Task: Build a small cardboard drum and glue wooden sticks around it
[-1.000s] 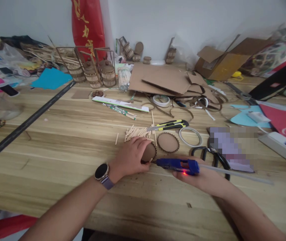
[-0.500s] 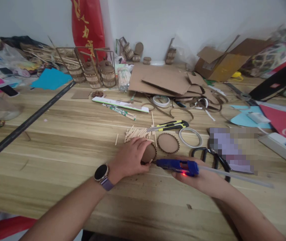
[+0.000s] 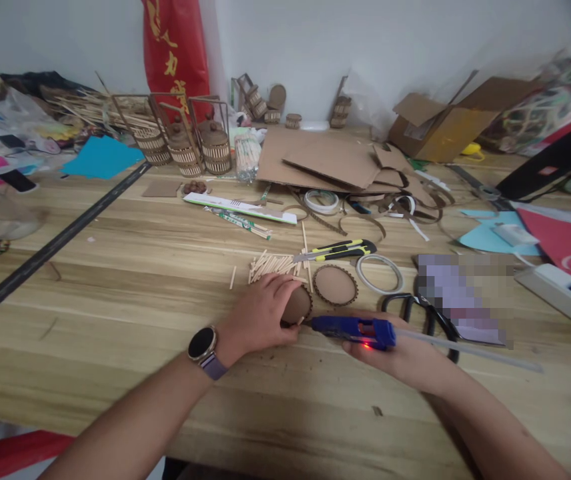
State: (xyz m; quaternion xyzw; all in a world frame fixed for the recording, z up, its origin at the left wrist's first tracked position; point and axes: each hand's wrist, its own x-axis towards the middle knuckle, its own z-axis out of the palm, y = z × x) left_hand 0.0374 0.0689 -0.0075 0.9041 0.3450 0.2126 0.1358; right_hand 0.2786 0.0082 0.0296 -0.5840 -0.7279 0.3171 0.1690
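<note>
My left hand (image 3: 260, 310), a watch on its wrist, is closed on the edge of a round cardboard disc (image 3: 298, 305) with a ridged rim. Its fingers cover the disc's left side, and a short stick end shows by the thumb. In my right hand (image 3: 400, 363) is a blue glue gun (image 3: 353, 329), its red light on and a long clear glue stick (image 3: 470, 349) out the back. The gun's nozzle is at the disc's lower right edge; whether it touches is unclear. A second cardboard disc (image 3: 335, 285) lies just right, and short wooden sticks (image 3: 273, 265) are piled behind the left hand.
A utility knife (image 3: 345, 250), a roll of tape (image 3: 379, 274) and black-handled scissors (image 3: 430, 320) lie beyond and beside the right hand. Cardboard sheets (image 3: 325, 157) and small stick baskets (image 3: 215, 148) stand farther back. A white power strip (image 3: 560, 300) is at the right.
Very little differs. The glue gun has shifted slightly left with my right hand; my left hand and the disc stay in place.
</note>
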